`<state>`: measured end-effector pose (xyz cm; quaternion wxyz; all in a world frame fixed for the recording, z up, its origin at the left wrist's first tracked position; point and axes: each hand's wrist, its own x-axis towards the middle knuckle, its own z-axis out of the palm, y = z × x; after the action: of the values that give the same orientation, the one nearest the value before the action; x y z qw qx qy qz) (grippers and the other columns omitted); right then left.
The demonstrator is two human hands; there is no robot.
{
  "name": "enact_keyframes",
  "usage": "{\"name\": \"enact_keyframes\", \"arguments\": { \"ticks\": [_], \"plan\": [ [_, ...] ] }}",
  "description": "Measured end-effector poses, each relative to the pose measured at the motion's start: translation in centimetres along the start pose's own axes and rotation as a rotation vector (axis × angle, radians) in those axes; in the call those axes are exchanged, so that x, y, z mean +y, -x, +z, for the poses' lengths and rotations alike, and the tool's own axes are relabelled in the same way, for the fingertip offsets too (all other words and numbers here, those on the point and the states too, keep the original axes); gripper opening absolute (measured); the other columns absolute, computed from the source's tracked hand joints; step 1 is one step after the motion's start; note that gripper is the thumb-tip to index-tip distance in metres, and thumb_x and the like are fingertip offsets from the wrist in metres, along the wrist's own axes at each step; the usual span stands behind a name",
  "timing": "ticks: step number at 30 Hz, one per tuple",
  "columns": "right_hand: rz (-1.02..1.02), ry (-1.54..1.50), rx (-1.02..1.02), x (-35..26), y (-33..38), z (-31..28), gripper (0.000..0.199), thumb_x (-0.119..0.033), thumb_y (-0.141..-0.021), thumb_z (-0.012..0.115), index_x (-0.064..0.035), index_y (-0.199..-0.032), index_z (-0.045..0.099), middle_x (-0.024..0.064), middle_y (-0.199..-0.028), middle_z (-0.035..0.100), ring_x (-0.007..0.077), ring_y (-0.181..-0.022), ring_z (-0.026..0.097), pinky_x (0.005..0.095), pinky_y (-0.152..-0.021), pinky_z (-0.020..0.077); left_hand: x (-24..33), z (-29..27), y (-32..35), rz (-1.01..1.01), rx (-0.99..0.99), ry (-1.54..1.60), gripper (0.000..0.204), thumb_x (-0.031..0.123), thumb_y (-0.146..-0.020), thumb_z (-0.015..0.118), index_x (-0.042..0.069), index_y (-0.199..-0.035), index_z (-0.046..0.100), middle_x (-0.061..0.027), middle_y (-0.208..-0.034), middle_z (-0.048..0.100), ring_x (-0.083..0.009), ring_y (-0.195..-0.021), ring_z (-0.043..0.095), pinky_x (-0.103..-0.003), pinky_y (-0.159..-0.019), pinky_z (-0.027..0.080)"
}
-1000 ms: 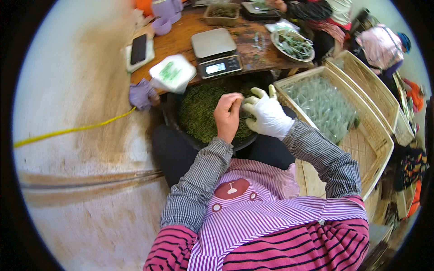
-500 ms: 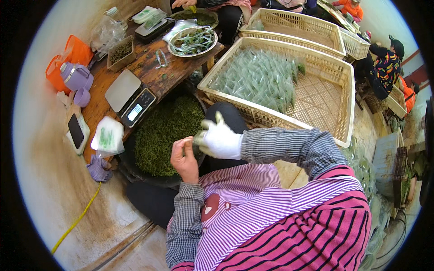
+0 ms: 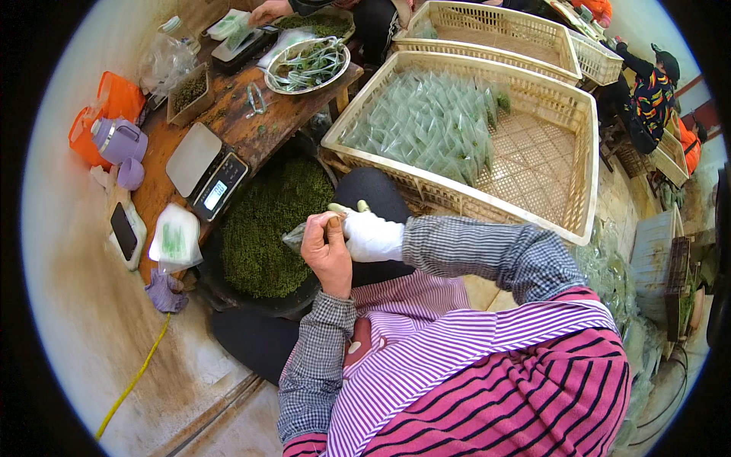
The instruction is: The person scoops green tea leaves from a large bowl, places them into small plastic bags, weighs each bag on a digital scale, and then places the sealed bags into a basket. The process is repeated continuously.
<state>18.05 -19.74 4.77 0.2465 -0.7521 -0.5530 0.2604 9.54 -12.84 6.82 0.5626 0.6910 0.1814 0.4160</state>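
My bare left hand (image 3: 327, 253) is closed, its thumb and fingertips pinched together. A small clear plastic bag (image 3: 293, 238) sticks out to the left of those fingers. Against it, my right hand (image 3: 371, 234) in a white glove has its fingers drawn in at the pinched edge of the bag; two pale fingertips point up, and the others are partly hidden behind my left hand. Both hands are above my lap, at the right rim of a large dark tub (image 3: 221, 293) filled with small green sprigs (image 3: 270, 236).
Scales (image 3: 217, 186) and a stack of clear bags (image 3: 175, 236) are on the wooden table (image 3: 228, 114) at left, near a bowl of ties (image 3: 308, 65). A cream crate (image 3: 457, 194) holds rows of filled bags (image 3: 426, 122). Co-workers sit farther off.
My left hand has moved right and slightly up, and my right hand has closed in against it. The clear bag now shows beside the left fingers. The whole view has shifted slightly.
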Motion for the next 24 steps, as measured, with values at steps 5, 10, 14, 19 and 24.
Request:
{"name": "enact_keyframes", "arguments": {
  "ticks": [5,10,14,19,24],
  "plan": [
    [-0.100,0.264,0.057,-1.6,-0.3,-2.8,0.038,-0.026,-0.082,0.060,-0.0108,-0.117,0.055,0.0101,-0.119,0.054,0.0362,-0.124,0.041,0.0730,-0.099,0.0147,0.4,-1.0,-0.3,-0.133,0.004,0.093,0.010,0.003,-0.094,0.051,-0.001,-0.089,0.059,-0.0044,-0.086,0.062,-0.0115,-0.080,0.057,-0.025,-0.074,0.046],
    [-0.189,0.363,0.241,-1.4,-0.3,-5.8,0.016,-0.025,-0.070,0.067,-0.0146,-0.081,0.068,0.0004,-0.096,0.061,0.0298,-0.108,0.049,0.0717,-0.098,0.0181,1.5,1.5,-2.7,-0.281,0.099,0.332,0.012,0.008,-0.094,0.053,0.000,-0.090,0.060,-0.0042,-0.086,0.064,-0.0104,-0.081,0.058,-0.025,-0.075,0.047],
    [-0.215,0.337,-0.009,-0.6,1.6,-8.7,0.024,-0.030,-0.084,0.061,-0.0145,-0.102,0.066,0.0021,-0.097,0.064,0.0279,-0.105,0.054,0.0747,-0.095,0.0197,0.9,2.3,-3.0,-0.140,0.027,0.278,0.013,0.011,-0.095,0.054,0.001,-0.089,0.061,-0.0040,-0.087,0.065,-0.0094,-0.080,0.058,-0.024,-0.075,0.047],
    [-0.339,0.620,0.489,-0.2,3.0,-12.7,0.053,-0.020,-0.079,0.065,-0.0219,-0.130,0.050,0.0027,-0.118,0.060,0.0255,-0.118,0.050,0.0706,-0.097,0.0212,1.5,4.1,-6.9,-0.091,0.032,0.486,0.011,0.010,-0.095,0.053,0.001,-0.092,0.060,-0.0042,-0.092,0.065,-0.0106,-0.086,0.058,-0.025,-0.083,0.046],
    [-0.409,0.604,0.782,0.5,4.1,-15.0,0.075,-0.026,-0.067,0.077,-0.0118,-0.134,0.045,0.0082,-0.118,0.054,0.0300,-0.114,0.047,0.0475,-0.101,0.0336,3.0,8.0,-9.0,-0.035,-0.010,0.667,0.011,0.010,-0.096,0.052,0.002,-0.092,0.059,-0.0046,-0.095,0.064,-0.0101,-0.089,0.057,-0.025,-0.085,0.044]
  ]
}}
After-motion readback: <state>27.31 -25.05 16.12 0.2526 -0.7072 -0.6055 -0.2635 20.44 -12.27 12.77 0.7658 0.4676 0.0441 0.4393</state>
